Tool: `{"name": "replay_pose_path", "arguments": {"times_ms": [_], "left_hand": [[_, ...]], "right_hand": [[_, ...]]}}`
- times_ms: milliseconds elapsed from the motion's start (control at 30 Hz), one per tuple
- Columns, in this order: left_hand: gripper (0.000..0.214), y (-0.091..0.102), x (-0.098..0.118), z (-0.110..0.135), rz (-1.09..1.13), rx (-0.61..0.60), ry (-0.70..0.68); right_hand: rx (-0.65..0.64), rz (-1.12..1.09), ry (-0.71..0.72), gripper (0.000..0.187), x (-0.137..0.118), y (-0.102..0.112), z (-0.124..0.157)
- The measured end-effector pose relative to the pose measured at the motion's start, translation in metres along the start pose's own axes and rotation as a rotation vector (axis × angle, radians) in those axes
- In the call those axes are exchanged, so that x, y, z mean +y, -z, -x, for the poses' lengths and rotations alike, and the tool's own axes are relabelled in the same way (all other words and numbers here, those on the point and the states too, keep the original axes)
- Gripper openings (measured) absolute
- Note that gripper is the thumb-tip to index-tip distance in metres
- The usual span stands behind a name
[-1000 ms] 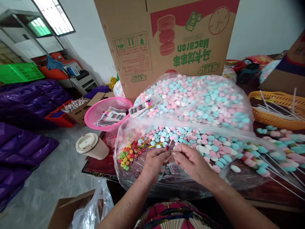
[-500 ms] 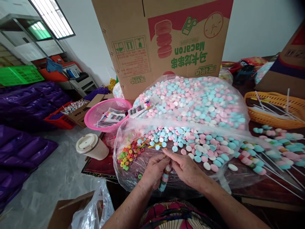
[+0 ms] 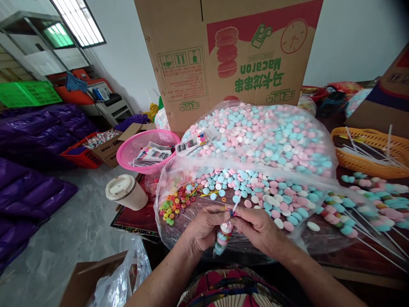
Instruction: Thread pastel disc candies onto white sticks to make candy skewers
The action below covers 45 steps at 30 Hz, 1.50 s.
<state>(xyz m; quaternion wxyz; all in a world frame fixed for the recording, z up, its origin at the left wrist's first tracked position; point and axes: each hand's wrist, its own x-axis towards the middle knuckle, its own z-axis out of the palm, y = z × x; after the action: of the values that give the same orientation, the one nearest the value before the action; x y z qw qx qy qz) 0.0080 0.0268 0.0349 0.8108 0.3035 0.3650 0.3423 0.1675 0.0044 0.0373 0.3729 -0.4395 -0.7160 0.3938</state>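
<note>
A wrapped candy skewer (image 3: 223,237) of pastel and coloured pieces hangs tilted between my hands, its white stick (image 3: 237,204) pointing up and away. My left hand (image 3: 204,225) pinches the gathered neck of the wrapper, above the candies. From the other side my right hand (image 3: 260,228) closes thumb and fingers on the same neck, where something small and dark blue shows, partly covered by the fingertips. Just beyond lie loose pink, blue and white candies (image 3: 281,200), spilling from a large clear plastic bag (image 3: 255,164). Small ring candies (image 3: 175,204) and yellow ties (image 3: 209,194) lie to the left.
A pink basket (image 3: 123,155) holds printed wrappers, beside a lidded cup (image 3: 128,194). At right are finished-looking skewers (image 3: 380,200) and an orange basket (image 3: 367,168) with sticks. A large carton (image 3: 185,38) stands behind; an open box with plastic (image 3: 124,273) is below left.
My right hand's extended index finger has curled in to the wrapper neck. The white stick now shows above my fingers, and the skewer's wrapped candies are more exposed. The view has shifted slightly.
</note>
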Motion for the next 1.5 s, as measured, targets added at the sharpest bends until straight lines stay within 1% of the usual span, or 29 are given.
{"name": "replay_pose_path", "arguments": {"times_ms": [67, 133, 167, 200, 233, 300, 367, 400, 467, 567, 633, 700, 733, 767, 800, 867, 900, 933, 967, 1033, 1067, 1100, 1167, 1267, 1300, 1367, 1400, 1433, 1500], "left_hand": [[0.037, -0.003, 0.004, 0.003, 0.073, -0.101, 0.05], [0.047, -0.006, 0.006, 0.005, 0.114, -0.173, 0.084], [0.054, -0.007, 0.006, 0.005, 0.13, -0.183, 0.096], [0.06, -0.008, 0.005, 0.005, 0.148, -0.166, 0.096], [0.065, -0.009, 0.004, 0.004, 0.167, -0.12, 0.082], [0.069, -0.01, 0.0, 0.001, 0.206, 0.024, 0.014], [0.063, -0.012, -0.004, -0.003, 0.221, 0.178, -0.079], [0.059, -0.014, -0.005, -0.004, 0.215, 0.242, -0.126], [0.052, -0.017, -0.008, -0.007, 0.188, 0.321, -0.213], [0.043, -0.021, -0.012, -0.007, 0.109, 0.318, -0.276], [0.044, -0.02, -0.016, -0.004, -0.014, 0.328, -0.329], [0.052, -0.019, -0.019, 0.001, -0.167, 0.371, -0.39], [0.057, -0.018, -0.019, 0.004, -0.228, 0.368, -0.374], [0.063, -0.018, -0.017, 0.006, -0.262, 0.329, -0.306], [0.067, -0.017, -0.013, 0.009, -0.263, 0.251, -0.197], [0.078, -0.017, 0.002, 0.013, -0.176, 0.045, 0.017], [0.083, -0.015, 0.013, 0.016, -0.098, -0.025, 0.031], [0.089, -0.013, 0.024, 0.018, -0.023, -0.072, -0.007], [0.088, -0.01, 0.035, 0.021, 0.03, -0.092, -0.102], [0.091, -0.003, 0.048, 0.025, -0.026, -0.2, -0.153], [0.092, -0.001, 0.05, 0.026, -0.121, -0.268, -0.099], [0.088, 0.0, 0.049, 0.026, -0.177, -0.291, -0.057], [0.073, -0.002, 0.041, 0.023, -0.252, -0.299, -0.05], [0.069, -0.01, 0.032, 0.017, -0.117, -0.261, -0.144], [0.068, -0.011, 0.031, 0.016, -0.051, -0.232, -0.188], [0.062, -0.007, 0.032, 0.015, 0.007, -0.148, -0.274], [0.059, -0.003, 0.031, 0.015, -0.026, -0.105, -0.277], [0.057, 0.0, 0.03, 0.015, -0.098, -0.07, -0.246], [0.051, 0.004, 0.024, 0.017, -0.275, -0.037, -0.132]], "right_hand": [[-0.088, -0.041, 0.049, 0.022, -0.003, 0.01, 0.0], [-0.2, -0.176, -0.024, 0.023, -0.004, 0.014, -0.001], [-0.232, -0.254, -0.079, 0.022, -0.003, 0.013, -0.003], [-0.231, -0.325, -0.13, 0.022, -0.002, 0.011, -0.004], [-0.193, -0.378, -0.173, 0.023, 0.0, 0.006, -0.005], [-0.004, -0.364, -0.22, 0.026, 0.003, -0.005, -0.006], [0.21, -0.183, -0.211, 0.03, 0.004, -0.019, -0.005], [0.289, -0.068, -0.182, 0.03, 0.004, -0.024, -0.003], [0.375, 0.123, -0.085, 0.027, 0.004, -0.032, 0.0], [0.39, 0.34, 0.084, 0.022, 0.006, -0.028, 0.002], [0.383, 0.553, 0.165, 0.025, 0.007, -0.015, -0.002], [0.434, 0.766, 0.198, 0.028, 0.007, -0.001, -0.006], [0.475, 0.845, 0.204, 0.028, 0.006, 0.005, -0.007], [0.513, 0.897, 0.218, 0.028, 0.005, 0.008, -0.007], [0.535, 0.919, 0.255, 0.027, 0.004, 0.008, -0.006], [0.482, 0.863, 0.366, 0.025, 0.001, 0.0, -0.002], [0.422, 0.773, 0.39, 0.025, 0.0, -0.005, 0.0], [0.371, 0.66, 0.37, 0.024, -0.001, -0.009, 0.002], [0.337, 0.545, 0.309, 0.024, -0.003, -0.011, 0.004], [0.361, 0.368, 0.127, 0.024, -0.007, -0.01, 0.005], [0.4, 0.313, 0.049, 0.024, -0.01, -0.008, 0.005], [0.427, 0.264, -0.003, 0.023, -0.014, -0.007, 0.005], [0.39, 0.098, -0.069, 0.02, -0.021, -0.01, 0.004], [0.217, -0.25, -0.226, 0.019, -0.024, -0.027, 0.002], [0.192, -0.322, -0.277, 0.02, -0.022, -0.032, 0.0], [0.206, -0.39, -0.34, 0.02, -0.017, -0.034, -0.004], [0.238, -0.403, -0.348, 0.02, -0.016, -0.033, -0.005], [0.275, -0.404, -0.34, 0.021, -0.015, -0.03, -0.005], [0.33, -0.314, -0.247, 0.021, -0.017, -0.025, -0.003]]}}
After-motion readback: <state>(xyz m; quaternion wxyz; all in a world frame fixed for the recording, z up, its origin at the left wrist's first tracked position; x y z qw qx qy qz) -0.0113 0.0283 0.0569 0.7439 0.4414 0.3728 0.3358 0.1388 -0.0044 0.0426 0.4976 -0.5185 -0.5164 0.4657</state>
